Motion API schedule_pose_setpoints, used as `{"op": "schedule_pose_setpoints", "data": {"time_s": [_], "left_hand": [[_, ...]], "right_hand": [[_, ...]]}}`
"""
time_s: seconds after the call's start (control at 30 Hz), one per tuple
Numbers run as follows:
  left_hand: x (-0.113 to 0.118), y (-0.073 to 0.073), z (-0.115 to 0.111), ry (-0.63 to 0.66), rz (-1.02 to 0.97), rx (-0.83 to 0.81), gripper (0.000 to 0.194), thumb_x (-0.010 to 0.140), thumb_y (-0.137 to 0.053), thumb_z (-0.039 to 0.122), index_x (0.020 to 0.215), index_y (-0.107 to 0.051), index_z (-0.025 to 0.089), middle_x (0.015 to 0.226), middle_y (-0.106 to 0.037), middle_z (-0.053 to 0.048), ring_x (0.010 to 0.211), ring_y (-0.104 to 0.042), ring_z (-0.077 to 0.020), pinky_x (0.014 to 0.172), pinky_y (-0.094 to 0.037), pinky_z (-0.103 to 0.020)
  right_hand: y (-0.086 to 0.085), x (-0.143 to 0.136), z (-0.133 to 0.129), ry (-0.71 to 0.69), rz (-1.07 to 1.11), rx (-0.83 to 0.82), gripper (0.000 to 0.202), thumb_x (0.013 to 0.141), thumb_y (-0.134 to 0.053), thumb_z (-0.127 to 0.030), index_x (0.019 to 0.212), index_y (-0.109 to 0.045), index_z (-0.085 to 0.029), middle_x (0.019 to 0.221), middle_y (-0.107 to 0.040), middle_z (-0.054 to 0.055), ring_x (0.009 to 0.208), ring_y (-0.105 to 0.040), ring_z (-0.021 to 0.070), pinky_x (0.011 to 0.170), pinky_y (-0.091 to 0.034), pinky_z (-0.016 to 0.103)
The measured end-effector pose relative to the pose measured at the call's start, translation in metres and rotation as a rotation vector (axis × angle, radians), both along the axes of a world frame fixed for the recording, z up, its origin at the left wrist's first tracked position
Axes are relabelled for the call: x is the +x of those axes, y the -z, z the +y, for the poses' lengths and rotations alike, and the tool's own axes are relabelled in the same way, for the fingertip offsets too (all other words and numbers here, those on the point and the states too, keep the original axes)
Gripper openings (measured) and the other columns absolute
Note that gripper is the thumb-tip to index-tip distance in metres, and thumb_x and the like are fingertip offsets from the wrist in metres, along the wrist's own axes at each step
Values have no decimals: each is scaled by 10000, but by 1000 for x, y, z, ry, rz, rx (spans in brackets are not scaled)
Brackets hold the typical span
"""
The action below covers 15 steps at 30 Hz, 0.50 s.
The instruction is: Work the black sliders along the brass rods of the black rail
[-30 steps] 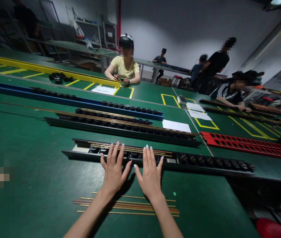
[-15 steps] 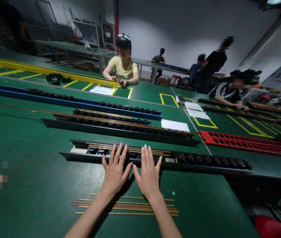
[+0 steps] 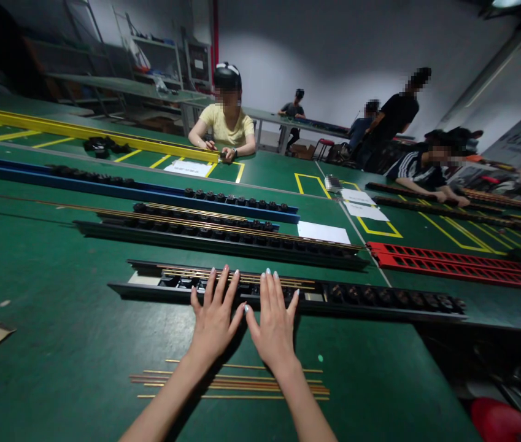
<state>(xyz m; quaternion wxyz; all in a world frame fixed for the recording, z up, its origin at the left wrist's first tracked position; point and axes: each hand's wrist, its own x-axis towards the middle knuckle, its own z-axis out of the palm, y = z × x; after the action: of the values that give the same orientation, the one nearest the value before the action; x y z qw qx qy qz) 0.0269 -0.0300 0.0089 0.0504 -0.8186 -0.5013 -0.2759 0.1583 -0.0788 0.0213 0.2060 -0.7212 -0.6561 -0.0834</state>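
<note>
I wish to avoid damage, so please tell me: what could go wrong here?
The left hand and right hand are spread over thin rods along the black channel; an uneven push might shift them. Loose rods lie beneath the forearms and could roll if brushed. The channel's right end sits near the table edge, so a knock might perhaps push it over.

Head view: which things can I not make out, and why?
All in the head view:
Middle of the nearest black rail: partly behind left hand and right hand.
Parts of the loose rods: behind the forearms.
Left end of the blue rail: cut off by picture edge.
Writing on the papers: too small.
</note>
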Motion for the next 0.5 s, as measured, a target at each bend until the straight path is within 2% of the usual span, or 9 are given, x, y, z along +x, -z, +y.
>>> {"op": "schedule_pose_setpoints", "data": {"time_s": [0.27, 0.5], "left_hand": [[-1, 2, 0, 11, -6, -4, 609, 915, -424, 336, 1480, -200, 301, 1525, -330, -82, 1424, -233, -281, 1127, -38, -594], [-1, -1, 0, -34, -31, 27, 609, 906, -454, 356, 1473, -236, 301, 1531, -320, -80, 1442, -166, -299, 1120, -70, -600]], "right_hand": [[1, 0, 0, 4, -3, -1, 616, 972, -277, -431, 1506, -111, -173, 1535, -269, 97, 1439, -180, 208, 1135, -34, 578], [1, 0, 1, 1, -10, 5, 614, 968, -283, -407, 1505, -111, -166, 1535, -270, 95, 1440, -176, 208, 1136, -29, 579]]}}
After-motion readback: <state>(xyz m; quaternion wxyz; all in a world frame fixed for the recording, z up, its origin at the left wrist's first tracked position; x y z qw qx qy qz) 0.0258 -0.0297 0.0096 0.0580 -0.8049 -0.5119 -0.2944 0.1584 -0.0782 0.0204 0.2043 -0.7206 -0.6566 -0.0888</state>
